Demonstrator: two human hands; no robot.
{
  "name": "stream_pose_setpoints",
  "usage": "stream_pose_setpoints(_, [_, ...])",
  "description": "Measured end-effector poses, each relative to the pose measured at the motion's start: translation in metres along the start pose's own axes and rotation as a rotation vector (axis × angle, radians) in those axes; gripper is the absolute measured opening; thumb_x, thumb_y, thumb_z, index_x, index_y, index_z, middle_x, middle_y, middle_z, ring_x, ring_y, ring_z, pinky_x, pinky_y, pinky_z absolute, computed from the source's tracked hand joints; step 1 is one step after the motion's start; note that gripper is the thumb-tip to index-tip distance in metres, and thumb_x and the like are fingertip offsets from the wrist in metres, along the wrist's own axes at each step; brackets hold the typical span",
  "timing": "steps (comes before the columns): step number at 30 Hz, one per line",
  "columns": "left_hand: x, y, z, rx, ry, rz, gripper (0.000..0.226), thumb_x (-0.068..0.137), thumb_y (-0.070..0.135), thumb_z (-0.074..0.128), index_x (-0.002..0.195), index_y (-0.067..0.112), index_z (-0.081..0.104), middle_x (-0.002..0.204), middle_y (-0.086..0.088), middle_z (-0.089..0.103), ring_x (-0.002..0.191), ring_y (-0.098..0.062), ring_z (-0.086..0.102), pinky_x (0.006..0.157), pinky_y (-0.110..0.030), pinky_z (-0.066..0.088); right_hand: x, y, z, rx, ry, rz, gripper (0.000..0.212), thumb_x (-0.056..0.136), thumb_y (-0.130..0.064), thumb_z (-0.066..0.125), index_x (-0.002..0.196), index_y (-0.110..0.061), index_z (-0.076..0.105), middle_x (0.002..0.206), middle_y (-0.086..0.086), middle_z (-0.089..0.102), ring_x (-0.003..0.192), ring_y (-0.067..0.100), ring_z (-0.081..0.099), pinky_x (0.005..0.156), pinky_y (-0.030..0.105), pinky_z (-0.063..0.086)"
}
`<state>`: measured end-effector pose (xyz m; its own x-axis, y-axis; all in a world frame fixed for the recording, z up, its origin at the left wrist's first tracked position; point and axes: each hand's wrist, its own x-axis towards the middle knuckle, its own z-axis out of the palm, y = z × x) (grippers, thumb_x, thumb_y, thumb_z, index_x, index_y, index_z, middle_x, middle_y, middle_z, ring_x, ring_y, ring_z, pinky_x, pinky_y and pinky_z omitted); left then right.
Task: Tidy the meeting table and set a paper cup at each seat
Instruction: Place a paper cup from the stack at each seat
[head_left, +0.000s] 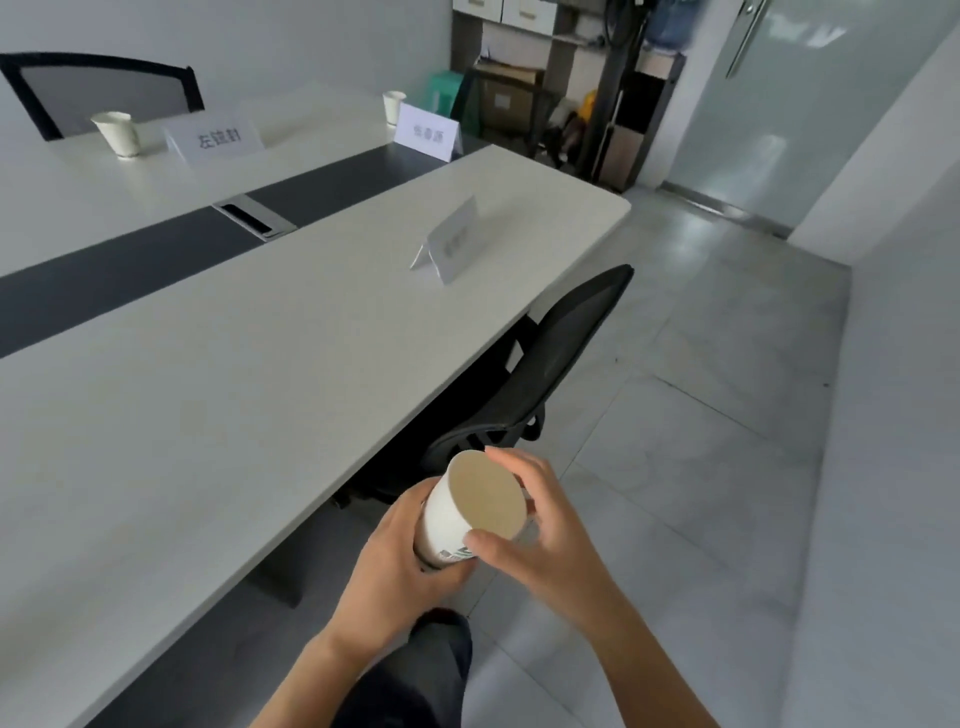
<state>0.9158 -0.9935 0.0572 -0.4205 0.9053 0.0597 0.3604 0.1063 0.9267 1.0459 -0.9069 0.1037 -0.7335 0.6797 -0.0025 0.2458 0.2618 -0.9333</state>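
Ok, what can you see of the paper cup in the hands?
The paper cup is white outside and tan inside, with a dark print low on its wall. It looks empty, tilted with its mouth toward the camera, held beside the table. The left hand wraps its lower part; the right hand pinches its rim.

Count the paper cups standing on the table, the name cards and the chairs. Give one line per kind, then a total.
Standing paper cups: 2
Name cards: 3
Chairs: 2
Total: 7
Left out: the cup gripped by the left hand and right hand; more may be nested under it.
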Motion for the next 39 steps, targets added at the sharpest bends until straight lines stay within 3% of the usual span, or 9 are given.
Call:
stream_pose_setpoints(7, [0.124,0.001,0.005,0.012,0.029,0.031,0.069,0.05,0.063,0.069,0.111,0.062,0.037,0.116,0.024,0.054,0.107,0.002,0.053,0.085,-0.014,0.046,0.113,0.013,-0.056,-0.109,0.07,-0.123,0.056,0.065,-0.045,0.06,0.115,-0.05,0.037,0.128,-0.014,0.041,0.117,-0.006,0.039,0.09,0.005,0.037])
stream_pose_setpoints(10, [0.179,0.001,0.001,0.053,0.074,0.032,0.072,0.049,0.061,0.067,0.113,0.049,0.036,0.112,0.021,0.053,0.103,0.015,0.048,0.083,0.0,0.038,0.158,0.015,-0.089,-0.142,0.145,-0.146,0.056,0.065,-0.044,0.06,0.116,-0.047,0.038,0.128,-0.009,0.041,0.118,-0.003,0.04,0.091,0.006,0.037])
stream_pose_setpoints(12, [0.209,-0.001,0.001,0.059,0.116,0.012,0.069,0.053,0.054,0.069,0.113,0.046,0.036,0.108,0.022,0.052,0.099,0.018,0.047,0.081,-0.005,0.039,0.182,0.02,-0.11,-0.131,0.213,-0.137,0.054,0.064,-0.044,0.06,0.114,-0.047,0.04,0.126,-0.008,0.043,0.117,-0.002,0.041,0.091,0.006,0.037])
stream_pose_setpoints(16, [0.244,-0.012,0.005,0.07,0.274,-0.093,0.053,0.075,0.016,0.072,0.12,0.025,0.047,0.106,0.006,0.057,0.096,-0.001,0.055,0.083,-0.025,0.038,0.214,0.039,-0.141,-0.081,0.32,-0.096,0.051,0.062,-0.04,0.064,0.109,-0.047,0.043,0.124,-0.011,0.043,0.117,-0.002,0.041,0.083,-0.001,0.037])
stream_pose_setpoints(19, [0.264,-0.027,0.012,0.109,0.341,-0.214,0.044,0.081,0.013,0.064,0.123,0.014,0.049,0.113,-0.002,0.056,0.099,-0.019,0.054,0.082,-0.028,0.038,0.241,0.056,-0.163,-0.066,0.34,-0.089,0.05,0.061,-0.043,0.061,0.108,-0.047,0.044,0.123,-0.013,0.045,0.118,0.003,0.043,0.089,0.003,0.039])
stream_pose_setpoints(24, [0.293,-0.055,0.025,0.25,0.409,-0.424,0.042,0.085,0.019,0.06,0.125,0.011,0.049,0.125,-0.01,0.053,0.111,-0.025,0.051,0.092,-0.038,0.042,0.303,0.085,-0.206,-0.044,0.276,-0.064,0.054,0.065,-0.031,0.069,0.113,-0.033,0.047,0.124,0.0,0.048,0.116,0.011,0.047,0.097,0.026,0.044])
stream_pose_setpoints(29, [0.324,-0.076,0.04,0.361,0.436,-0.685,0.046,0.088,0.025,0.056,0.13,0.01,0.045,0.135,-0.015,0.047,0.122,-0.032,0.042,0.099,-0.043,0.037,0.371,0.111,-0.249,-0.114,0.127,-0.111,0.053,0.073,-0.004,0.07,0.118,-0.021,0.047,0.118,-0.003,0.043,0.111,0.009,0.042,0.085,0.0,0.032])
stream_pose_setpoints(34, [0.346,-0.083,0.057,0.508,0.359,-0.882,0.056,0.091,0.032,0.049,0.14,0.013,0.03,0.148,-0.01,0.031,0.133,-0.033,0.026,0.104,-0.042,0.033,0.428,0.141,-0.285,-0.188,0.034,-0.103,0.054,0.072,-0.003,0.069,0.121,-0.013,0.049,0.119,0.0,0.043,0.118,0.017,0.039,0.095,0.019,0.031])
stream_pose_setpoints(39, [0.346,-0.085,0.074,0.589,0.327,-0.992,0.058,0.092,0.038,0.043,0.142,0.018,0.022,0.152,-0.003,0.021,0.138,-0.027,0.017,0.106,-0.041,0.03,0.473,0.16,-0.287,-0.274,-0.036,-0.071,0.056,0.074,-0.009,0.069,0.125,-0.012,0.046,0.13,0.01,0.042,0.122,0.023,0.037,0.095,0.025,0.032])
